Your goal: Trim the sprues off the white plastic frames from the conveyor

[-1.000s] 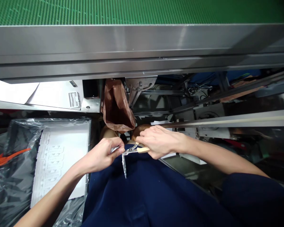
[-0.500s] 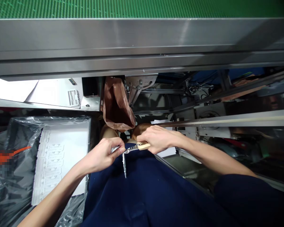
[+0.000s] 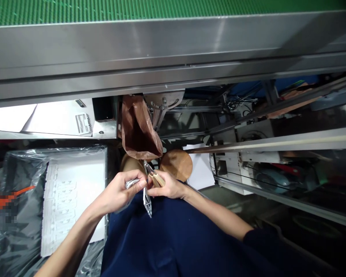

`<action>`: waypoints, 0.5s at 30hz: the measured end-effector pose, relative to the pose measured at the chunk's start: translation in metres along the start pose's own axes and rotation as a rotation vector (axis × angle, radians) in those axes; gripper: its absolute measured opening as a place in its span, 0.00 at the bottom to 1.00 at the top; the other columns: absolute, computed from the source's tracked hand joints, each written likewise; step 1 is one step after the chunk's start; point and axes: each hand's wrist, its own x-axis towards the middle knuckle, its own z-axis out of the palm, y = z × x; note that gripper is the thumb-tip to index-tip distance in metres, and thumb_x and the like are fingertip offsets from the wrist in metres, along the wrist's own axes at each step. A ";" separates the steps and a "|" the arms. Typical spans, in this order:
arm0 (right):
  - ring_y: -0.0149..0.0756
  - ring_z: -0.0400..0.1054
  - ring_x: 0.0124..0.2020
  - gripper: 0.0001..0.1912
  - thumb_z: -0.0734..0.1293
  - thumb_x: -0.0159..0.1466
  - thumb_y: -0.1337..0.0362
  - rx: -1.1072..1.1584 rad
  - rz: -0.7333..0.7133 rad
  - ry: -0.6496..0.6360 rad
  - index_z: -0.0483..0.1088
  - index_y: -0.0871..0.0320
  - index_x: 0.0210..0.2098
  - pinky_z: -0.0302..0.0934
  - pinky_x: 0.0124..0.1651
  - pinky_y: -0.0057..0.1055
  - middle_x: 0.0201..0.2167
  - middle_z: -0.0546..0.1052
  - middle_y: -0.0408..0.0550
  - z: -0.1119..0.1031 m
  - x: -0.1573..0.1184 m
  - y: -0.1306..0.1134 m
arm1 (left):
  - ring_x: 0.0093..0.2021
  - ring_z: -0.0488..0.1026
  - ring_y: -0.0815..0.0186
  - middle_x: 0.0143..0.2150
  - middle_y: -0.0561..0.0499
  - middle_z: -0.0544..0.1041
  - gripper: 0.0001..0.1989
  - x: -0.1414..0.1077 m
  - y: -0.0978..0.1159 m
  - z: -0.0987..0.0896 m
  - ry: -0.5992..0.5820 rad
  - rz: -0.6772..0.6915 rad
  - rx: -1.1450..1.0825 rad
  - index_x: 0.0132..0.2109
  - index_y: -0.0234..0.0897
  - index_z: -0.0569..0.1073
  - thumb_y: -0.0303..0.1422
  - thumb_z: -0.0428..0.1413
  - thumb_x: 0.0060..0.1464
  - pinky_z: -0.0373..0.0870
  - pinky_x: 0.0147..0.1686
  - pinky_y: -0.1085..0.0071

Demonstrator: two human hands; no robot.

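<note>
My left hand (image 3: pixel 118 194) pinches thin, pale, flat pieces (image 3: pixel 147 206) with a lattice-like outline, which hang down between the hands over my lap. Some of the same pale material also shows inside the curled fingers. My right hand (image 3: pixel 172 187) is wrapped round the cream handles of small metal nippers (image 3: pixel 158 179), their jaws pointing up and left beside the left fingertips. Fingers of the two hands almost meet, and I cannot tell whether the jaws touch a piece. Just beyond them a brown bag (image 3: pixel 141 144) gapes open.
A green ribbed belt (image 3: pixel 173 7) runs above a metal rail (image 3: pixel 173 42) in front. To the left, a plastic-lined tray (image 3: pixel 23 173) bears white sheets (image 3: pixel 86 173). A dark phone-like object (image 3: pixel 103 109) lies on the shelf. Metal framework (image 3: pixel 291 140) and a round wooden seat (image 3: pixel 177 165) are to the right.
My right hand has moved left and turned the nippers from pointing left to pointing up. The hanging pale piece has turned to show more of its face. The view has shifted slightly.
</note>
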 end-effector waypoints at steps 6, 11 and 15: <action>0.26 0.60 0.28 0.15 0.71 0.52 0.62 -0.048 -0.057 0.217 0.60 0.59 0.32 0.57 0.35 0.26 0.28 0.66 0.40 0.008 -0.004 -0.019 | 0.23 0.66 0.71 0.25 0.54 0.71 0.09 0.012 -0.034 0.004 0.189 -0.150 -0.552 0.31 0.34 0.70 0.35 0.60 0.50 0.62 0.24 0.76; 0.25 0.60 0.27 0.15 0.71 0.51 0.63 -0.084 -0.099 0.295 0.60 0.58 0.31 0.57 0.32 0.25 0.26 0.66 0.39 0.004 -0.003 -0.036 | 0.20 0.66 0.72 0.25 0.54 0.72 0.09 0.030 -0.050 0.012 0.248 -0.202 -0.707 0.33 0.34 0.70 0.34 0.61 0.48 0.62 0.20 0.77; 0.25 0.60 0.26 0.15 0.70 0.51 0.63 -0.065 -0.126 0.310 0.59 0.58 0.30 0.57 0.32 0.24 0.25 0.66 0.38 0.004 0.000 -0.039 | 0.31 0.71 0.70 0.39 0.52 0.75 0.22 0.039 -0.048 0.014 0.394 -0.134 -0.660 0.47 0.38 0.71 0.31 0.64 0.44 0.67 0.29 0.76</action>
